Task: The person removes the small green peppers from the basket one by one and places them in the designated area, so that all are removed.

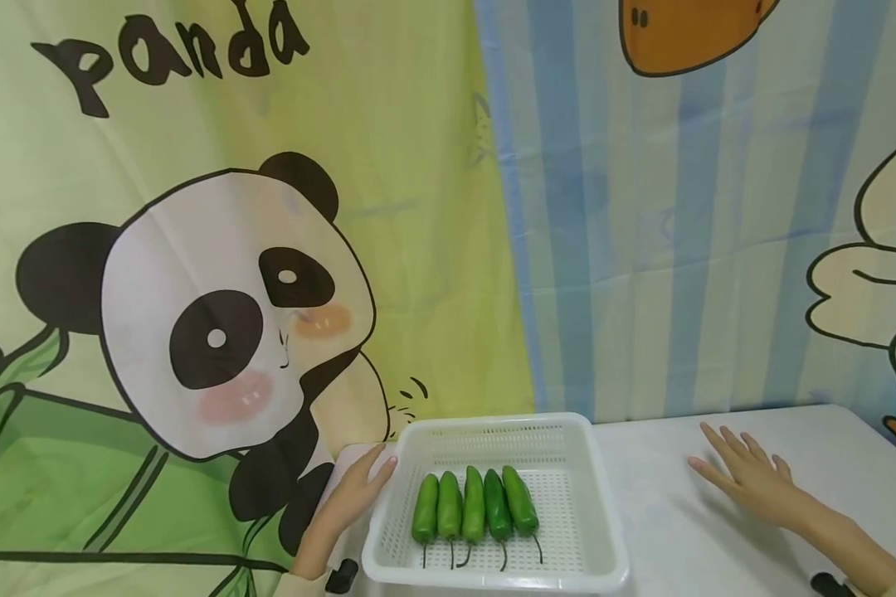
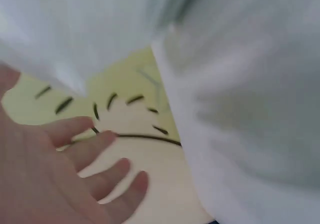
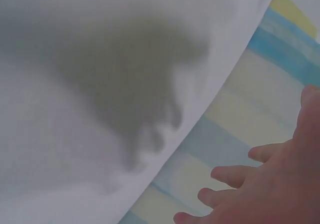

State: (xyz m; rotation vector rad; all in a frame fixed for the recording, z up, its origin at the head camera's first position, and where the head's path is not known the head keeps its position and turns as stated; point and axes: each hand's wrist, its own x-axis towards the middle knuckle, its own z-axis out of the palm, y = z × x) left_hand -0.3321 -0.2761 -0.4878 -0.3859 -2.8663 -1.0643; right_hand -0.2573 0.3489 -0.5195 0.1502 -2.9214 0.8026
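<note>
A white plastic basket [image 1: 605, 514] stands on the table, and several green chili peppers [image 1: 450, 506] lie in it side by side, stems toward me. Just left of the basket is my left hand [image 1: 351, 496], its fingers extended and holding nothing. In the left wrist view that same hand [image 2: 75, 169] shows spread fingers beside the blurred white basket wall [image 2: 75, 29]. My right hand [image 1: 754, 481] hovers over the table right of the basket, fingers spread. The right wrist view has this hand [image 3: 260, 184] with nothing in it, its shadow falling on the tabletop.
The white table [image 1: 664, 464] extends to the right of the basket. Right behind it hangs a curtain with a panda print [image 1: 224, 315] on the left and blue stripes [image 1: 687, 249] on the right. Dark bands [image 1: 342, 575] sit at both wrists.
</note>
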